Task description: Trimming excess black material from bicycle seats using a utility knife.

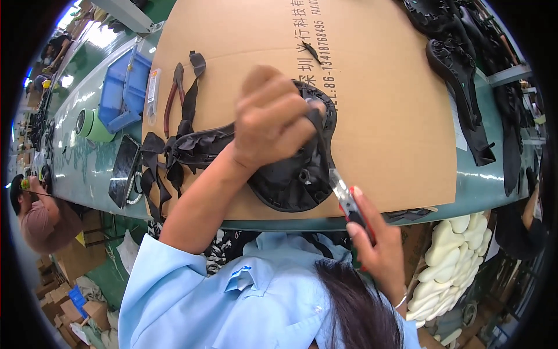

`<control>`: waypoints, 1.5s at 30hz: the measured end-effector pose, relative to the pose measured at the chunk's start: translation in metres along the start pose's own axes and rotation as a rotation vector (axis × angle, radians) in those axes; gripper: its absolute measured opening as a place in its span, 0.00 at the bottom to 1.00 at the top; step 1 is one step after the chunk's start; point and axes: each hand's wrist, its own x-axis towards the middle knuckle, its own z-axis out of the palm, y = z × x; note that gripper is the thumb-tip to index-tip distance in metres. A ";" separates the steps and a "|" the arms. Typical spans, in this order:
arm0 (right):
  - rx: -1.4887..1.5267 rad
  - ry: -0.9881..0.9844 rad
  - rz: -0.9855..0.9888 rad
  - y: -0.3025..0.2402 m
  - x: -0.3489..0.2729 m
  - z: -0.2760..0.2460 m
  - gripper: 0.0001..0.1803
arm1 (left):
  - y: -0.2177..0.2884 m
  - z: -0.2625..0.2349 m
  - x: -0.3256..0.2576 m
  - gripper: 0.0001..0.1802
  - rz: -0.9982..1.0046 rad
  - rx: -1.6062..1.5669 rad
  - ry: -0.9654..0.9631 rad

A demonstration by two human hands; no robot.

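A black padded fabric piece (290,180) with straps lies on a brown cardboard sheet (395,116) on the green table. My left hand (270,119) is closed over its upper edge, pinching a narrow black strip. My right hand (378,244) grips red-handled pliers (344,195) near the table's front edge, their metal jaws touching the lower right rim of the padded piece. Black straps (168,154) trail from the piece to the left.
Red-handled pliers (172,96) lie at the cardboard's left edge, next to a blue bin (125,87), a green tape roll (93,125) and a dark phone (124,168). More black padded parts (465,87) pile at the right. White foam pieces (447,262) sit below; another person (40,218) works at left.
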 end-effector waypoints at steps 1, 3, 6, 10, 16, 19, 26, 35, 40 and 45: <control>-0.007 0.080 -0.074 0.000 -0.010 0.011 0.29 | -0.002 -0.001 0.001 0.09 -0.002 0.006 -0.003; -0.010 0.119 0.005 -0.006 -0.026 0.024 0.31 | -0.006 0.001 0.005 0.08 -0.179 0.058 0.241; 0.006 0.176 -0.045 -0.012 -0.030 0.032 0.31 | -0.018 -0.002 0.001 0.07 -0.693 -0.191 0.254; -0.323 0.174 -0.105 -0.005 0.014 -0.008 0.28 | 0.009 -0.024 0.002 0.14 -1.271 -0.644 0.128; -0.394 -0.261 -0.279 -0.011 0.081 -0.072 0.28 | 0.037 -0.064 -0.018 0.22 -1.004 -0.680 -0.333; -0.620 -0.364 -0.354 -0.028 0.085 -0.064 0.30 | 0.036 -0.050 0.003 0.22 -0.930 -0.996 -0.312; -0.870 -0.206 -0.318 -0.030 0.034 -0.060 0.34 | 0.009 -0.033 0.035 0.14 -1.011 -1.392 0.456; -0.746 0.014 -0.025 -0.015 -0.037 -0.022 0.33 | 0.031 -0.057 0.080 0.15 -1.088 -0.609 1.188; -0.063 0.136 0.171 0.000 -0.068 0.025 0.33 | 0.000 -0.105 0.043 0.16 -0.394 -0.587 1.218; 0.425 0.399 0.313 0.010 -0.045 0.033 0.43 | -0.010 -0.041 0.026 0.13 -0.889 0.193 0.071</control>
